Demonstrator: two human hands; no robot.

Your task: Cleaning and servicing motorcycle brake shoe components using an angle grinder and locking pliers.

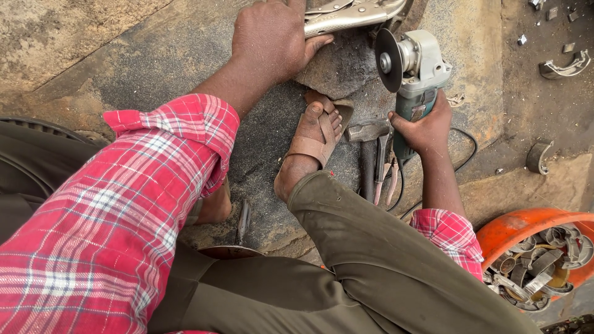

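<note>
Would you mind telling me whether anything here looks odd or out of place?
Yes: the angle grinder in the right hand shows a bare disc with no guard visible, close to a sandalled foot. Small metal scraps lie scattered on the ground.

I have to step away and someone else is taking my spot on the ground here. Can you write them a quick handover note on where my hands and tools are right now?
Left hand: pressed on the silver locking pliers at the top edge of the stone slab.
Right hand: gripping the angle grinder by its body, disc raised clear of the ground, cord trailing right.
Sandalled foot rests just below the slab.
Hammer and pink-handled pliers lie between foot and grinder.
Orange tub of curved metal pieces sits at lower right.
Done: pliers held in place, grinder in hand.
Left: disc has not yet met anything; what the pliers grip is out of frame.
</note>
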